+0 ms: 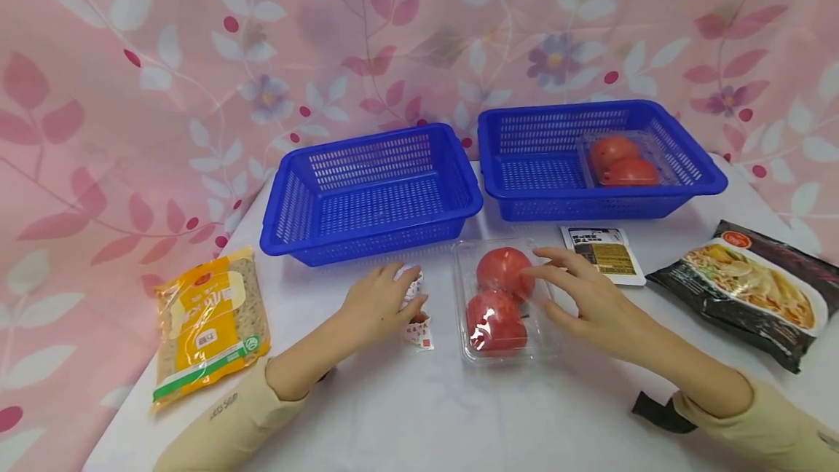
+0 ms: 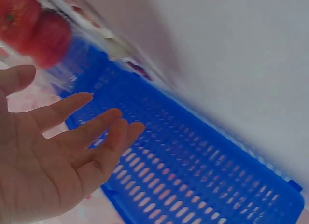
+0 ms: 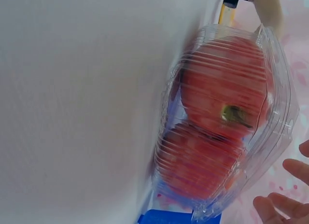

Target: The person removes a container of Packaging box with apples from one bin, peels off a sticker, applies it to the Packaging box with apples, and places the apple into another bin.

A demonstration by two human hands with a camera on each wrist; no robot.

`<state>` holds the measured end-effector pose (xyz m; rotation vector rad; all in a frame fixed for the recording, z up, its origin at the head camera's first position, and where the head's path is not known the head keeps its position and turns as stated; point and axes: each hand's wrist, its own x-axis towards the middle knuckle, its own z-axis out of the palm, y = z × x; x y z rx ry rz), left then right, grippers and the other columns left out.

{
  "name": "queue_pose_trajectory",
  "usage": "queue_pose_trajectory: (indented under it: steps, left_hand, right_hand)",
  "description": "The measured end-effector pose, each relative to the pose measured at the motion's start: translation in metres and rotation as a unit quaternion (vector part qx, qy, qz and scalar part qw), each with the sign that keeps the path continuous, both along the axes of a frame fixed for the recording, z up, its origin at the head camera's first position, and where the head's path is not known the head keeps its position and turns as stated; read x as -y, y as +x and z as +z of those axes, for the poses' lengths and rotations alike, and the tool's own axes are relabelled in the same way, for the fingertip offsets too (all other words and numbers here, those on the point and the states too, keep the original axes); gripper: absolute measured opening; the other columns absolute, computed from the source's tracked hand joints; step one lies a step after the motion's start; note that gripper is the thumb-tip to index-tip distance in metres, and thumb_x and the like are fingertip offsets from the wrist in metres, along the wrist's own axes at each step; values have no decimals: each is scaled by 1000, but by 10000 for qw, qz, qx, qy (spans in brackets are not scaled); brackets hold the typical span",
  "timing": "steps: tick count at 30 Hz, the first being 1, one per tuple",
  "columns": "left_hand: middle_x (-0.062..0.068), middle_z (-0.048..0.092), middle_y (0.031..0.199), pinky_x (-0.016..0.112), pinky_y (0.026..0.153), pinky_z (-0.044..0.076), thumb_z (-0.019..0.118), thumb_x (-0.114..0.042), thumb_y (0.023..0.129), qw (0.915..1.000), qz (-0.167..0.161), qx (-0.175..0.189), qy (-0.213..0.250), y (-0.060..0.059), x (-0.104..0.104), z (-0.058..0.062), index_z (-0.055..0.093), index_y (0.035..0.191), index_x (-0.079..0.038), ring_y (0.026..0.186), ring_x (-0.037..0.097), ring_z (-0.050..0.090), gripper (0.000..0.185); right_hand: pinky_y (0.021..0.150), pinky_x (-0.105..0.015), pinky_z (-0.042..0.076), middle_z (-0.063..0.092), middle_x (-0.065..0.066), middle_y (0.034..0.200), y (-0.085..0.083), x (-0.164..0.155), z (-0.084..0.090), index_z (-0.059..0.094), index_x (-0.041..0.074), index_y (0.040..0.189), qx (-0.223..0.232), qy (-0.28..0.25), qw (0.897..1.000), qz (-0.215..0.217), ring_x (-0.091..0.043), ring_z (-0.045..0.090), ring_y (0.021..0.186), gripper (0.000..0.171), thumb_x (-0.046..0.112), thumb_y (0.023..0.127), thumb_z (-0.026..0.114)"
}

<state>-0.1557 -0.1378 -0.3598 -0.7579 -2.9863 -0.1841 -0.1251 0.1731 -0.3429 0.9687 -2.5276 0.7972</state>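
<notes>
A clear plastic box (image 1: 499,302) with two red tomatoes lies on the white table, in front of two blue baskets. My right hand (image 1: 578,293) reaches over its right side with fingers spread and straight, the fingertips touching the lid. In the right wrist view the tomato box (image 3: 222,122) fills the frame, with the right hand's fingertips (image 3: 285,197) at the lower right. My left hand (image 1: 383,301) rests flat beside a small white and red sachet (image 1: 419,328), partly covering it. In the left wrist view the left hand (image 2: 63,151) shows an open palm with straight fingers.
The left blue basket (image 1: 373,195) is empty. The right blue basket (image 1: 599,162) holds another tomato box (image 1: 623,160). A yellow noodle bag (image 1: 210,323) lies at the left edge, with a black-and-white sachet (image 1: 606,253) and a black noodle packet (image 1: 754,290) at the right.
</notes>
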Motion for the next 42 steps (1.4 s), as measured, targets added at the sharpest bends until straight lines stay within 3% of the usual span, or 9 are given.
queue_pose_trajectory:
  steps: [6, 14, 26, 34, 42]
  left_hand:
    - [17, 58, 112, 45, 81, 48, 53, -15, 92, 9998, 90, 196, 3, -25, 6, -11, 55, 121, -4, 100, 35, 56, 31]
    - [16, 57, 109, 45, 78, 49, 60, -17, 88, 9981, 26, 568, -219, -37, 8, -18, 55, 122, -7, 99, 34, 56, 35]
    - [14, 59, 109, 42, 81, 48, 66, -15, 85, 9963, -461, 707, -164, -41, 8, -19, 56, 119, -9, 100, 31, 56, 37]
    - [12, 52, 94, 35, 66, 48, 73, -11, 77, 9965, -558, 513, 350, -37, 10, -19, 62, 109, -11, 81, 24, 54, 34]
    - [13, 53, 92, 31, 61, 48, 70, 4, 75, 9962, -607, 454, 421, -35, 10, -16, 61, 113, -8, 76, 22, 53, 41]
  right_hand:
    - [73, -42, 50, 49, -8, 127, 2, 4, 1, 63, 14, 110, -75, -195, 9996, 182, -18, 52, 101, 37, 3, 75, 67]
    - [81, -48, 47, 48, -9, 127, 5, 5, 1, 62, 14, 112, 54, -280, 9992, 293, -25, 49, 111, 39, 1, 76, 67]
    - [82, -49, 47, 49, -12, 125, 4, 5, -5, 61, 11, 114, 195, -283, 9987, 390, -30, 49, 111, 36, 4, 79, 67]
    - [84, -48, 47, 49, -10, 125, 5, 6, -8, 60, 11, 115, 339, -206, 9984, 407, -27, 47, 115, 35, 7, 81, 67]
    - [87, -47, 45, 50, -8, 124, 4, 8, -7, 59, 11, 117, 359, -183, 9981, 463, -24, 45, 116, 37, 8, 81, 67]
